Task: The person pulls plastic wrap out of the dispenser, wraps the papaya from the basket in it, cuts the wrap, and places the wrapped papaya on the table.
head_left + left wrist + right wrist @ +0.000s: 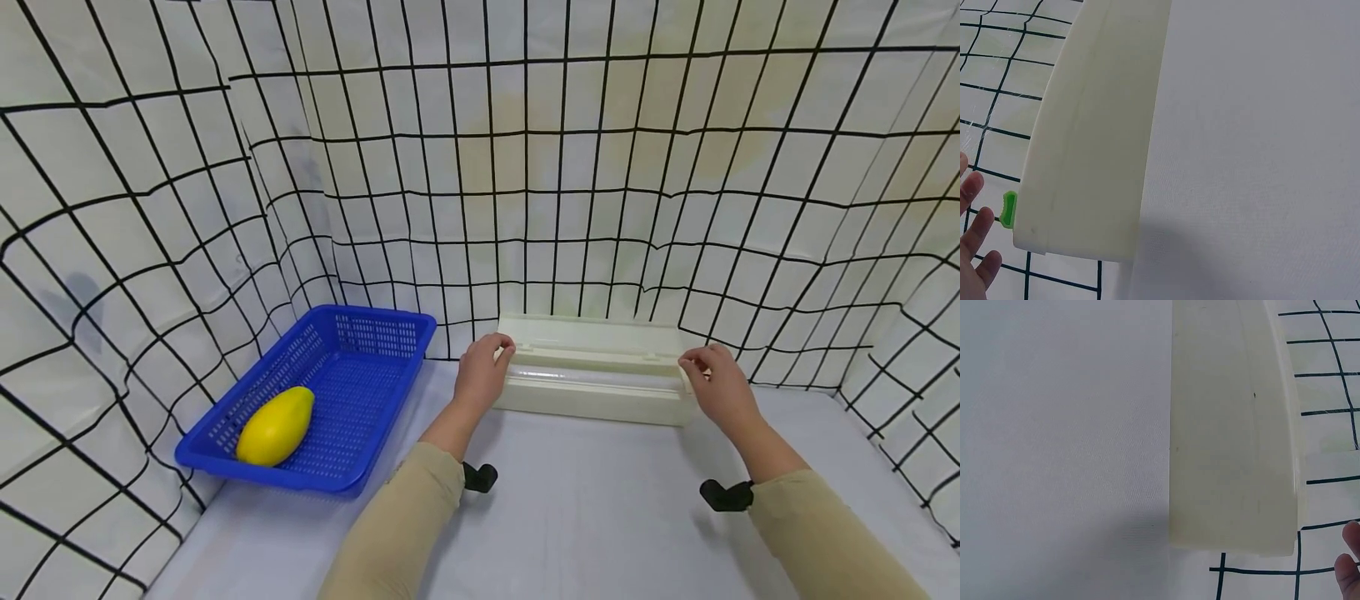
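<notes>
A cream cling film dispenser (600, 406) lies on the white table with its lid (600, 333) raised at the back. Inside it shows a roll of clear cling film (592, 377). At its left end my left hand (482, 373) pinches the film's edge between thumb and forefinger. Faint shiny streaks of film show near those fingers (979, 228) in the left wrist view, where a green slider (1009, 210) also sits at the box's end. My right hand (718, 385) pinches at the right end, and only some fingertips (1349, 569) show in the right wrist view.
A blue plastic basket (382, 400) stands on the left, with a yellow mango-shaped fruit (276, 427) in it. White cloth walls with black grid lines (525, 196) rise behind the dispenser and on both sides. Black camera mounts (480, 477) stick out from the wrists.
</notes>
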`<state>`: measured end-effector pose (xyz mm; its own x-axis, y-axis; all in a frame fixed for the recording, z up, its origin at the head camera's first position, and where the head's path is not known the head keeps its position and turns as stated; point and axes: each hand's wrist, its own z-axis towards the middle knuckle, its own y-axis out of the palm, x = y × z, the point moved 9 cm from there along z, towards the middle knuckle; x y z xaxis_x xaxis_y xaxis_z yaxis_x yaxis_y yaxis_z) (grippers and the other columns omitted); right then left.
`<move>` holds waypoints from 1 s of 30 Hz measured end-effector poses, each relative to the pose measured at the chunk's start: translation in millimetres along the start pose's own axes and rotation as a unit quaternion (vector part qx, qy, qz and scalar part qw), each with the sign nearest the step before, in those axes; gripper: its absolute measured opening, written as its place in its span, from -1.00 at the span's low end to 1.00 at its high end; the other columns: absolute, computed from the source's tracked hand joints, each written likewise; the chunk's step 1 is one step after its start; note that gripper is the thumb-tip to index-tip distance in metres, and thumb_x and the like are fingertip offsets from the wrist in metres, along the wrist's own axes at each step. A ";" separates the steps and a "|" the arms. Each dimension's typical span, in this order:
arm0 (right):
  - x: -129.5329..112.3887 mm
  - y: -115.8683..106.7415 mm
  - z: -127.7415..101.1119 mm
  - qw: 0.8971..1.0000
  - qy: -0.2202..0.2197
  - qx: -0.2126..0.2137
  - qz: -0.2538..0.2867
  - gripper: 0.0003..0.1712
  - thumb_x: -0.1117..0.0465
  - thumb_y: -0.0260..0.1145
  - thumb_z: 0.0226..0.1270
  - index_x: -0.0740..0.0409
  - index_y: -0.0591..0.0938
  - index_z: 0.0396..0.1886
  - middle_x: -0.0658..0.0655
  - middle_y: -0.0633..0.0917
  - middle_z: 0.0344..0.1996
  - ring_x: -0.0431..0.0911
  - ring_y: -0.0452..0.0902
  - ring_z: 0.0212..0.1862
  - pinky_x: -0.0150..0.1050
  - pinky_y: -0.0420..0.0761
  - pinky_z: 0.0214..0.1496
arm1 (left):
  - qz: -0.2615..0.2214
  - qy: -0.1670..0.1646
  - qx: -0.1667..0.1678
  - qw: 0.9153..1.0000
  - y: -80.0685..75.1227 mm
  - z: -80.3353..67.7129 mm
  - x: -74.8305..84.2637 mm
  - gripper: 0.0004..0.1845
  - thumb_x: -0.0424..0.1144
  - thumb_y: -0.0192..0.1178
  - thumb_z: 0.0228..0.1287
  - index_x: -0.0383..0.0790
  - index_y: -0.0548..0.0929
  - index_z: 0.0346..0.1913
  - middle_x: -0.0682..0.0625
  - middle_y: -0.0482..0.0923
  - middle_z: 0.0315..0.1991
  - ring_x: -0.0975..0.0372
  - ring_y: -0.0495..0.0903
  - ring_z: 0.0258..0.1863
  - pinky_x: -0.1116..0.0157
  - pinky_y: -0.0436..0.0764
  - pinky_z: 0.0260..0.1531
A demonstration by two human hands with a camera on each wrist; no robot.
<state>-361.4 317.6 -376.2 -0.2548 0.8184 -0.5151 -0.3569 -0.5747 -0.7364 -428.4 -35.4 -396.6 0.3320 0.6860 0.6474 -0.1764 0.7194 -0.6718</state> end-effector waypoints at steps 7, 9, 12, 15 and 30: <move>-6.7 -4.2 2.4 1.000 -0.005 -0.005 0.003 -0.71 0.21 0.08 0.57 0.39 0.58 -0.06 0.30 0.47 -0.14 0.15 0.43 -0.13 0.10 0.48 -0.14 | -0.005 -0.001 0.003 1.000 -7.3 1.5 2.3 -0.83 -0.10 0.08 0.51 -0.04 0.63 -0.05 0.04 0.62 0.05 0.08 0.50 0.14 0.02 0.39 0.18; -9.3 -6.2 2.9 1.000 -0.007 -0.004 0.003 -0.71 0.22 0.08 0.58 0.39 0.57 -0.05 0.33 0.47 -0.09 0.18 0.44 -0.10 0.09 0.46 -0.14 | -0.007 -0.001 0.003 1.000 -9.4 1.9 3.2 -0.83 -0.09 0.09 0.51 -0.03 0.63 -0.05 0.05 0.63 0.04 0.09 0.50 0.14 0.02 0.40 0.17; -12.2 -9.0 2.5 1.000 -0.007 -0.006 0.004 -0.71 0.21 0.06 0.59 0.39 0.55 -0.03 0.35 0.46 -0.05 0.20 0.44 -0.06 0.10 0.47 -0.12 | -0.009 0.000 0.005 1.000 -12.2 2.5 4.6 -0.84 -0.08 0.10 0.50 0.00 0.64 -0.06 0.08 0.64 0.03 0.11 0.51 0.13 0.04 0.43 0.15; -13.8 -12.1 2.2 1.000 -0.008 -0.003 0.004 -0.71 0.23 0.05 0.59 0.40 0.54 -0.02 0.35 0.48 -0.07 0.19 0.44 -0.06 0.10 0.47 -0.11 | -0.008 0.003 0.008 1.000 -14.4 3.8 6.6 -0.84 -0.07 0.11 0.49 0.02 0.65 -0.06 0.09 0.65 0.03 0.12 0.52 0.11 0.05 0.46 0.13; -19.6 -22.4 11.8 1.000 0.003 -0.002 0.003 -0.66 0.19 0.01 0.61 0.43 0.53 -0.02 0.36 0.46 -0.04 0.16 0.43 -0.15 0.07 0.49 -0.16 | 0.026 0.036 -0.008 0.999 -29.0 8.1 22.4 -0.80 -0.04 0.09 0.50 0.02 0.66 -0.03 0.12 0.66 -0.01 0.16 0.54 0.12 0.05 0.42 0.20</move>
<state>-359.1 314.4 -344.4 -0.2521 0.8148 -0.5221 -0.3522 -0.5798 -0.7347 -423.3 -40.0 -359.7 0.3882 0.7119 0.5852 -0.1804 0.6814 -0.7093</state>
